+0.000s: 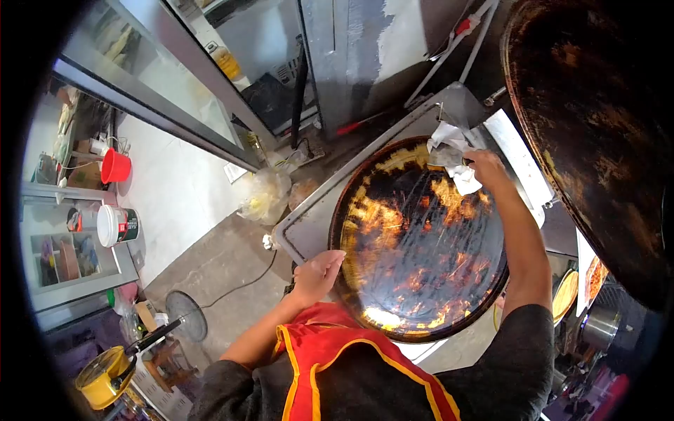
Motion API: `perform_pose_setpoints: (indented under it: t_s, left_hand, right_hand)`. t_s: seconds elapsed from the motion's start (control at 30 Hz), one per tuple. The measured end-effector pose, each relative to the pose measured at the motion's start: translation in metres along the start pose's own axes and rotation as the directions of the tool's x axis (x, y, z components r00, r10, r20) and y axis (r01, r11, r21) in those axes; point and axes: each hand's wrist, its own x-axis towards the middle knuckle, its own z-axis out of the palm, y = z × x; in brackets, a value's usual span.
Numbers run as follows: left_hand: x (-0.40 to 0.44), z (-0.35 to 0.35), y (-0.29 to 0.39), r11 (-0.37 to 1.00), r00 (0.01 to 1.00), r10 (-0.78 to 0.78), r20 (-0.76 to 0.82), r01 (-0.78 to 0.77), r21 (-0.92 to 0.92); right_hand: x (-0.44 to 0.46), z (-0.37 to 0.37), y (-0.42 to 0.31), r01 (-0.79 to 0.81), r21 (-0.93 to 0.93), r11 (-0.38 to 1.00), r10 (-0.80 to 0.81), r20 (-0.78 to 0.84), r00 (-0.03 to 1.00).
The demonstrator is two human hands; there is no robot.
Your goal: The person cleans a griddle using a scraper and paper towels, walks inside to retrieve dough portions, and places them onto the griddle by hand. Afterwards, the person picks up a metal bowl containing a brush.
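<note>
In the head view a large round pan (421, 245) lies before me, its dark, shiny surface patched with yellow-brown and streaked. At its far right side, my right hand (486, 168) is closed on a crumpled white tissue (465, 179), pressed to the pan near the rim. Something greyish sits within the tissue folds; I cannot make out what. My left hand (319, 275) is beside the pan's near-left rim, fingers stretched out and fingertips at the edge. Nothing shows in it. A red apron (330, 316) with yellow trim covers my front.
A big dark round lid (597, 140) stands raised at right. The pan sits in a grey metal housing (298, 228). Left are glass doors (168, 91), a plastic bag (265, 196), a white bucket (116, 226), a red bucket (116, 167) and a yellow pot (102, 379). A cable crosses the floor.
</note>
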Motion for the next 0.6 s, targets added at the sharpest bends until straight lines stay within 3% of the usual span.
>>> perform_pose_setpoints:
  t_s: [0.1,0.13,0.23,0.27,0.37,0.47,0.6]
  left_hand:
    - [0.004,0.007,0.0,0.99,0.991,0.134,-0.005,-0.134,-0.054]
    - [0.005,0.007,0.003,0.978,0.979,0.201,-0.016,-0.202,-0.048]
    - [0.02,0.001,0.026,0.928,0.928,0.372,-0.028,-0.373,-0.023]
    - [0.029,-0.002,0.038,0.913,0.913,0.408,-0.019,-0.408,-0.015]
    - [0.065,0.005,0.064,0.889,0.888,0.458,0.037,-0.458,-0.005]
    - [0.121,0.024,0.101,0.807,0.806,0.591,0.029,-0.591,-0.006]
    - [0.224,0.104,0.132,0.742,0.747,0.664,-0.029,-0.653,0.154]
  right_hand:
    - [-0.012,-0.007,-0.006,0.015,0.01,1.0,-0.015,-0.036,0.999]
    - [-0.027,-0.019,-0.015,-0.111,0.336,0.935,0.133,-0.043,0.99]
    - [-0.074,-0.049,-0.025,0.001,-0.055,0.998,-0.009,-0.144,0.99]
    - [-0.092,-0.057,-0.028,-0.022,-0.016,1.0,0.019,-0.204,0.979]
    - [-0.129,-0.056,-0.024,-0.203,-0.01,0.979,0.196,-0.204,0.959]
    - [-0.148,-0.031,-0.006,-0.277,0.023,0.96,0.276,-0.193,0.941]
    - [-0.143,0.009,0.006,-0.3,-0.031,0.953,0.28,-0.281,0.918]
